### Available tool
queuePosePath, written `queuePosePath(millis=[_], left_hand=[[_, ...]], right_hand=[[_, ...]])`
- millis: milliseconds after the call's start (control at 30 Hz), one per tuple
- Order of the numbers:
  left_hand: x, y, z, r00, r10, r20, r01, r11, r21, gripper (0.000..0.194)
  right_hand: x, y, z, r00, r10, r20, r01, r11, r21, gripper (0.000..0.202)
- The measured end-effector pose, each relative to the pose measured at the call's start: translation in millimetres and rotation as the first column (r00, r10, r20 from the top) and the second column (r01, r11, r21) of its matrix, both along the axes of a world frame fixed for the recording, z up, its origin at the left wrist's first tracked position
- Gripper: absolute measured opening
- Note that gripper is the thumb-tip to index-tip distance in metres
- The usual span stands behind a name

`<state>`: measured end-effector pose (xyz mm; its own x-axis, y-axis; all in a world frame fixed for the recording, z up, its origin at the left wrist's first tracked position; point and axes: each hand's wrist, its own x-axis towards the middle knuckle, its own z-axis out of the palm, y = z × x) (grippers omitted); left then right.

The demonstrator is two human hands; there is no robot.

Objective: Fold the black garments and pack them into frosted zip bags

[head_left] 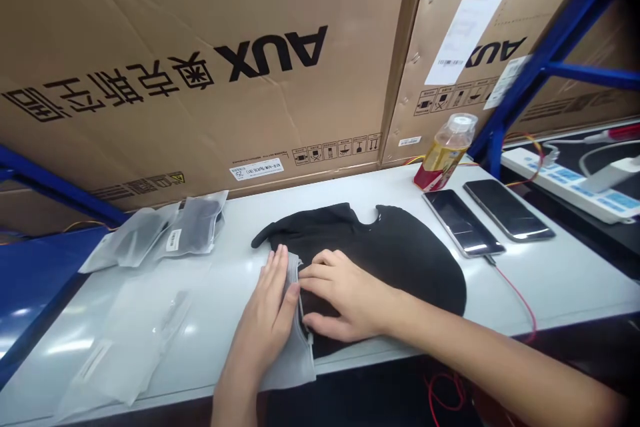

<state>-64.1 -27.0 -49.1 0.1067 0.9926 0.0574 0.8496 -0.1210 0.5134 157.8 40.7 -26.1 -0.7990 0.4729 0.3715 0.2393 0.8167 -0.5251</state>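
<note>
My left hand [270, 313] lies with its fingers stretched out and pressed flat on a frosted zip bag [295, 363] near the table's front edge. To its right, my right hand [345, 297] is bent over a piece of black fabric [420, 260], its fingertips at the bag's mouth and the thumb by the zip edge. The fabric is rounded, with a curved notch at its far side and a narrow strip at the left. Part of the fabric's near end is hidden by my hands and the bag's edge.
Filled frosted bags [193, 227] lie at the back left, with flat bags [125, 347] nearer. A drink bottle [445, 153], two phones [465, 223] [510, 210] and a power strip [575, 183] are on the right. Large cartons [200, 7] stand behind; a red cable [520, 293] hangs over the edge.
</note>
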Motion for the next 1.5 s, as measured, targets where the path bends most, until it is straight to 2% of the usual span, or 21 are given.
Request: queuePosePath(millis=[100,200,267,333,433,567,700,833,900,1033,1133,1233,1333,1400,1500], left_hand=[[0,2,0.2,1.000,-0.008,0.000,0.008,1.000,0.007,0.061],[1,2,0.3,1.000,0.007,0.007,-0.007,1.000,0.009,0.061],[2,1,0.7,1.000,0.021,0.017,-0.021,1.000,-0.001,0.061],[3,1,1.4,0.999,0.028,0.025,-0.027,0.999,-0.023,0.062],[3,1,3.5,1.000,0.021,0.019,-0.020,0.998,-0.056,0.063],[4,4,6.9,0.999,0.030,-0.012,-0.031,0.995,-0.092,0.061],[2,6,5.6,1.000,0.012,-0.023,-0.015,0.995,-0.100,0.061],[2,6,2.1,0.999,-0.034,0.000,0.034,0.997,-0.064,0.060],[3,6,2.7,0.998,-0.064,0.009,0.064,0.997,-0.034,0.060],[2,7,8.2,0.995,-0.097,0.000,0.097,0.995,0.013,0.061],[-2,7,10.4,0.998,-0.058,-0.028,0.057,0.998,-0.021,0.064],[-6,7,8.8,0.995,-0.084,-0.049,0.082,0.996,-0.046,0.062],[-4,8,7.5,0.989,-0.144,-0.033,0.144,0.990,-0.009,0.061],[-1,9,8.5,0.984,-0.176,-0.020,0.176,0.984,0.024,0.063],[2,10,12.2,0.981,-0.193,0.010,0.192,0.979,0.065,0.062]], right_hand=[[0,2,-4.6,0.996,0.061,0.064,-0.073,0.975,0.212,0.039],[-1,-2,-6.9,0.996,0.061,0.066,-0.078,0.952,0.296,0.037],[-1,-7,-6.7,1.000,-0.003,0.015,0.000,0.980,0.201,0.038],[0,-11,-5.2,0.995,-0.097,-0.002,0.097,0.995,0.022,0.051],[0,-13,-1.2,0.981,-0.183,0.059,0.191,0.964,-0.188,0.066],[-3,-13,2.7,0.973,-0.225,0.061,0.233,0.927,-0.293,0.056],[-4,-14,2.7,0.976,-0.217,-0.023,0.206,0.951,-0.229,0.038],[-4,-6,6.0,0.999,-0.039,0.009,0.040,0.989,-0.143,0.025],[-7,-2,9.7,0.997,-0.003,0.083,0.015,0.989,-0.145,0.021],[-7,4,14.1,0.989,-0.031,0.145,0.058,0.980,-0.189,0.024],[6,8,9.7,0.991,0.119,0.061,-0.108,0.980,-0.165,0.034],[17,13,2.1,0.962,0.269,0.050,-0.268,0.963,-0.035,0.052],[13,16,-3.5,0.945,0.310,0.099,-0.320,0.942,0.100,0.038],[1,14,-6.4,0.954,0.276,0.116,-0.289,0.950,0.117,0.028],[-17,7,-9.7,0.997,0.060,0.038,-0.061,0.998,0.031,0.020]])
